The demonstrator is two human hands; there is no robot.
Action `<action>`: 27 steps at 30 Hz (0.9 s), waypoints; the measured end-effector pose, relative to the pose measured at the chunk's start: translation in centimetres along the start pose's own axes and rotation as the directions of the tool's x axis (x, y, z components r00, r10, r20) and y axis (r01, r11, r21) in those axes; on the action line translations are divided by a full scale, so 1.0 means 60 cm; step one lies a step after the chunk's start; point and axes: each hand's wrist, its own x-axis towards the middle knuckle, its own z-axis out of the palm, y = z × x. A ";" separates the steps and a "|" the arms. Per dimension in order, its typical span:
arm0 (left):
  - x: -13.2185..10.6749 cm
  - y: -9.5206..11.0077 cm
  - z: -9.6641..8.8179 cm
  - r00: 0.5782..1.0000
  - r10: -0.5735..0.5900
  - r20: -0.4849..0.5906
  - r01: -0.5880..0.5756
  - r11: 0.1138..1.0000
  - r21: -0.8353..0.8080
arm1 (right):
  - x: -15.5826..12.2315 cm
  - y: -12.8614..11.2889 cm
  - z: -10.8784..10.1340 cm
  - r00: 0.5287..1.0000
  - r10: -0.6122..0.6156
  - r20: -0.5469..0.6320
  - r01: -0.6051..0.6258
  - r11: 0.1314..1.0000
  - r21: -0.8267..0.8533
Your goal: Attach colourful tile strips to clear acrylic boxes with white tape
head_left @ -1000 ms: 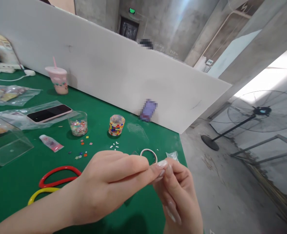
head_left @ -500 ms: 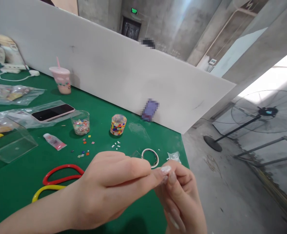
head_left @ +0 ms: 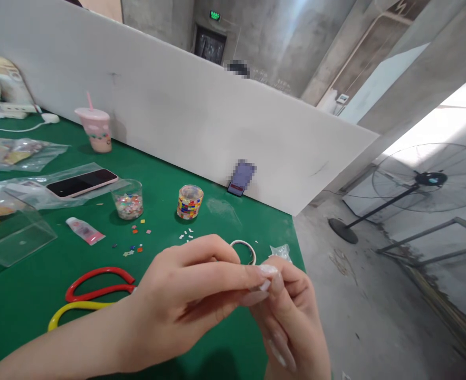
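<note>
My left hand (head_left: pixel 193 290) reaches across the front of the table, its fingers closed in a pinch. Its fingertips meet those of my right hand (head_left: pixel 298 311), which is also pinched. A tiny whitish piece (head_left: pixel 264 285) shows between the fingertips; its kind is too small to make out. Just behind the hands lies a white-rimmed roll of tape (head_left: pixel 253 253), partly covered by my left hand. A crumpled clear plastic piece (head_left: pixel 280 252) is beyond my right hand. Scissors with a red handle and a yellow handle (head_left: pixel 100 270) lie by my left forearm, their blades hidden.
On the green table stand a mosaic-covered cup (head_left: pixel 189 203), a clear cup of sequins (head_left: pixel 129 206), a small tube (head_left: pixel 85 231), a phone (head_left: pixel 82 183) and a pink tumbler (head_left: pixel 95 129). A white partition (head_left: pixel 169 100) rises behind. A floor fan (head_left: pixel 430 179) stands right.
My left fingers have shifted slightly, and the whitish piece shows more clearly between the fingertips. The whole view has moved a little, with things sitting slightly further left.
</note>
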 end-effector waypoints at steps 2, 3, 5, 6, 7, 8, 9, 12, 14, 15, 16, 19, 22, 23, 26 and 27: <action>0.006 0.002 0.002 0.999 -0.041 -0.004 0.040 0.996 -0.076 | -0.002 -0.002 -0.001 1.000 0.002 -0.002 -0.002 1.000 -0.001; 0.009 0.003 0.003 0.997 -0.072 -0.002 0.072 0.990 -0.118 | -0.003 -0.003 -0.002 1.000 -0.007 -0.003 0.007 1.000 -0.002; 0.014 0.006 0.006 0.990 -0.138 -0.004 0.134 0.970 -0.204 | -0.003 -0.005 -0.001 1.000 -0.030 -0.007 0.030 1.000 -0.006; 0.015 0.007 0.008 0.986 -0.166 -0.012 0.158 0.958 -0.239 | -0.003 -0.006 -0.001 0.999 -0.036 -0.012 0.036 0.999 -0.008; 0.016 0.008 0.010 0.983 -0.181 -0.019 0.170 0.950 -0.264 | -0.003 -0.007 -0.001 0.999 -0.038 -0.019 0.038 0.999 -0.011; 0.016 0.009 0.011 0.982 -0.186 -0.020 0.174 0.946 -0.274 | -0.003 -0.007 0.000 0.999 -0.034 -0.022 0.034 0.999 -0.013; 0.016 0.010 0.012 0.982 -0.188 -0.020 0.175 0.946 -0.273 | -0.003 -0.006 0.001 0.999 -0.033 -0.027 0.033 0.999 -0.013; 0.014 0.011 0.011 0.983 -0.181 -0.007 0.173 0.951 -0.258 | -0.004 -0.004 0.002 0.999 -0.042 -0.029 0.041 0.999 -0.017; 0.013 0.012 0.009 0.983 -0.184 -0.002 0.177 0.947 -0.269 | -0.004 -0.001 0.002 0.998 -0.046 -0.033 0.045 0.999 -0.017; 0.013 0.012 0.008 0.982 -0.187 -0.001 0.179 0.944 -0.275 | -0.004 0.000 0.001 0.998 -0.052 -0.039 0.051 0.999 -0.015; 0.013 0.013 0.007 0.981 -0.193 0.000 0.185 0.941 -0.282 | -0.004 0.001 0.000 0.997 -0.059 -0.040 0.058 0.998 -0.014; 0.015 0.014 0.008 0.970 -0.244 -0.005 0.230 0.918 -0.324 | -0.004 0.003 -0.004 0.997 -0.058 -0.046 0.057 0.998 -0.025; 0.015 0.016 0.014 0.936 -0.353 0.000 0.321 0.852 -0.414 | -0.005 0.004 -0.005 0.999 -0.022 -0.043 0.021 0.999 -0.031; 0.015 0.017 0.016 0.918 -0.397 0.013 0.361 0.820 -0.444 | -0.005 0.005 -0.005 0.999 -0.014 -0.042 0.013 1.000 -0.028; 0.013 0.020 0.021 0.868 -0.493 0.053 0.448 0.734 -0.511 | -0.005 0.006 -0.003 0.999 -0.012 -0.045 0.011 1.000 -0.016; 0.013 0.021 0.022 0.860 -0.507 0.049 0.455 0.720 -0.524 | -0.005 0.007 -0.002 0.999 -0.016 -0.050 0.016 1.000 -0.011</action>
